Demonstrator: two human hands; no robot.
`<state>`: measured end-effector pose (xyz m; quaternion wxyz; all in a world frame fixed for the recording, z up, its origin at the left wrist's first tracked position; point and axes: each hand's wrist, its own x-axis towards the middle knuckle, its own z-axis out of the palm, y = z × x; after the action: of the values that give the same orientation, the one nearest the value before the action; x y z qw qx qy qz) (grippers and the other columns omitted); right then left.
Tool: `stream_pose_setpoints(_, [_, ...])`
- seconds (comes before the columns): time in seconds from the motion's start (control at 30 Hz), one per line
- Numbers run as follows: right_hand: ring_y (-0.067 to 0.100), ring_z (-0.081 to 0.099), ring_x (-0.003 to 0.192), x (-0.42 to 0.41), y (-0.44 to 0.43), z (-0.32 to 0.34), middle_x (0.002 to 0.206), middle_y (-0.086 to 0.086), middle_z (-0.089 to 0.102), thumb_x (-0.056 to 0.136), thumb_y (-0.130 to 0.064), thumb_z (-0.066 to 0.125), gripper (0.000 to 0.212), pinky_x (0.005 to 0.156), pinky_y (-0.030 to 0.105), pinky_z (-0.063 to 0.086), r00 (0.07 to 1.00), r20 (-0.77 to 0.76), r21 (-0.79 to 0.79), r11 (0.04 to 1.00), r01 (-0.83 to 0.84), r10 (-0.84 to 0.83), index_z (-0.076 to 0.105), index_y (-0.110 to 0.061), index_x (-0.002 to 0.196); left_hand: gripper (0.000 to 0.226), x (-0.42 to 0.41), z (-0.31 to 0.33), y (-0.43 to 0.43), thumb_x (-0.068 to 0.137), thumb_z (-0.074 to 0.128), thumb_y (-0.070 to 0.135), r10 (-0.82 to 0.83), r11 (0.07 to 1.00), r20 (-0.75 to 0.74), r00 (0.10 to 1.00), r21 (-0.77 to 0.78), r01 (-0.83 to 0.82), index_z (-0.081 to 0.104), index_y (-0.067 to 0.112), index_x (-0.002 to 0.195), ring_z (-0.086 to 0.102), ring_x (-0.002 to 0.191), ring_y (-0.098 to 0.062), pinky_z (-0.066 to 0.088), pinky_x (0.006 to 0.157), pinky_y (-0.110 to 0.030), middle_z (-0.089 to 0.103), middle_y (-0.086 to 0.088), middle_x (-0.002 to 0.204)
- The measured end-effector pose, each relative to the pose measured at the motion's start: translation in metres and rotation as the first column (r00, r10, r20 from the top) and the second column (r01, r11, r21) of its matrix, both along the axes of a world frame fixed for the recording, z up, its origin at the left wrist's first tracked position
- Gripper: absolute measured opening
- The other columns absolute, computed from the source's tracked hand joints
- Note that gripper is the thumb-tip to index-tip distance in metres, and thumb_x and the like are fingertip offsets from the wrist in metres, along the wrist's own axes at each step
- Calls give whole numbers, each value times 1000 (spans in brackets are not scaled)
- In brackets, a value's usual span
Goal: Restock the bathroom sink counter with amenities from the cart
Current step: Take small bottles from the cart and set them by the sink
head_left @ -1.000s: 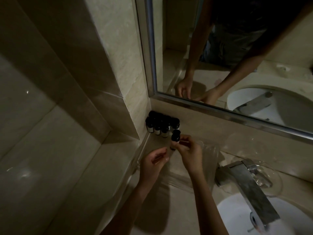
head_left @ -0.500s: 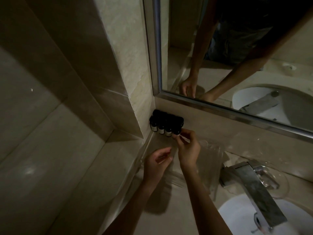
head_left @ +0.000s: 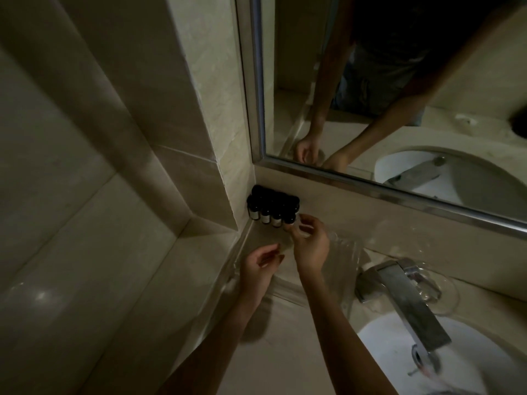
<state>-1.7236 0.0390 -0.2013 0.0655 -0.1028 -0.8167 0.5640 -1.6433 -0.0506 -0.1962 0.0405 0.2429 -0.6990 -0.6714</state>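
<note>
Several small dark bottles with black caps and pale labels [head_left: 271, 208] stand in rows in the back corner of the beige sink counter [head_left: 273, 346], under the mirror. My right hand [head_left: 309, 245] reaches to the right end of the front row and pinches the end bottle [head_left: 290, 218] low down between thumb and fingertips. The bottle stands upright against its neighbours. My left hand [head_left: 258, 266] hovers just left of and nearer than the right, fingers loosely curled, holding nothing.
A crumpled clear plastic bag [head_left: 343, 255] lies on the counter right of my hands. A chrome faucet [head_left: 405, 300] juts over the white basin [head_left: 393, 354], with a clear glass dish [head_left: 436, 292] behind it. The mirror [head_left: 399, 95] hangs above, tiled walls at left.
My right hand carried a bottle from in front of the group back to the right end of the front row. The left hand stayed low and idle.
</note>
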Motion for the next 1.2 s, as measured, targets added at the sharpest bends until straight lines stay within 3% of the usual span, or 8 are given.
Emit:
stream_pose_setpoints(0.1, [5, 64, 90, 11, 16, 14, 100, -11, 67, 78, -27, 77, 26, 75, 27, 54, 999, 43, -57, 998, -17, 20, 67, -23, 102, 30, 13, 4, 0, 84, 67, -2, 21, 999, 4, 1000, -50, -20, 65, 5, 113, 66, 93, -4, 52, 80, -14, 69, -3, 105])
stream_pose_setpoints(0.2, [4, 64, 88, 36, 33, 30, 97, -9, 68, 81, -27, 76, 17, 75, 22, 53, 997, 43, -115, 992, -53, 58, 66, -24, 95, 26, 43, 9, -2, 83, 70, 5, -44, 982, -7, 999, -182, 42, 67, 13, 107, 68, 92, -6, 52, 81, -15, 71, 2, 101])
stream_pose_setpoints(0.37, [8, 67, 88, 86, 56, 46, 94, -9, 71, 82, -21, 75, 15, 82, 37, 57, 994, 21, -156, 982, -104, 108, 64, -31, 85, 24, 84, 33, -7, 82, 72, 7, -181, 925, -24, 983, -344, 162, 70, 14, 105, 66, 89, 3, 48, 79, -7, 71, 8, 98])
stream_pose_setpoints(0.47, [6, 66, 86, 114, 63, 61, 90, -12, 71, 81, -20, 76, 15, 82, 36, 56, 989, -32, -81, 986, -149, 147, 65, -30, 84, 25, 103, 51, -13, 81, 74, 10, -230, 880, -25, 973, -433, 197, 70, 12, 105, 64, 87, 7, 49, 80, -9, 71, 5, 100])
stream_pose_setpoints(0.63, [4, 62, 89, 156, 72, 95, 95, -14, 67, 80, -21, 76, 16, 76, 23, 50, 941, -177, 228, 942, -247, 290, 69, -21, 95, 24, 138, 78, -21, 79, 77, 19, -242, 797, -96, 966, -587, 141, 71, 19, 102, 67, 93, -9, 57, 84, -38, 71, 7, 98])
stream_pose_setpoints(0.73, [6, 61, 94, 180, 78, 117, 103, -11, 66, 83, -23, 74, 19, 74, 19, 46, 904, -174, 409, 864, -294, 390, 70, -22, 101, 23, 161, 93, -19, 77, 79, 19, -260, 707, -143, 955, -702, 87, 72, 17, 100, 67, 87, -10, 55, 81, -31, 71, 5, 93])
stream_pose_setpoints(0.9, [18, 62, 95, 223, 84, 135, 104, -5, 67, 79, -24, 76, 24, 75, 31, 50, 860, -142, 618, 722, -310, 490, 69, -23, 103, 23, 205, 104, -16, 79, 77, 21, -299, 635, -116, 947, -765, 107, 72, 19, 101, 63, 88, -7, 43, 76, -17, 68, 9, 93])
stream_pose_setpoints(1.2, [16, 62, 96, 305, 83, 128, 104, -8, 68, 83, -30, 72, 25, 75, 27, 45, 830, -55, 686, 625, -372, 555, 69, -26, 108, 28, 287, 95, -7, 83, 73, 29, -318, 602, 36, 947, -764, 231, 68, 27, 110, 63, 92, -8, 50, 79, -24, 67, 14, 98])
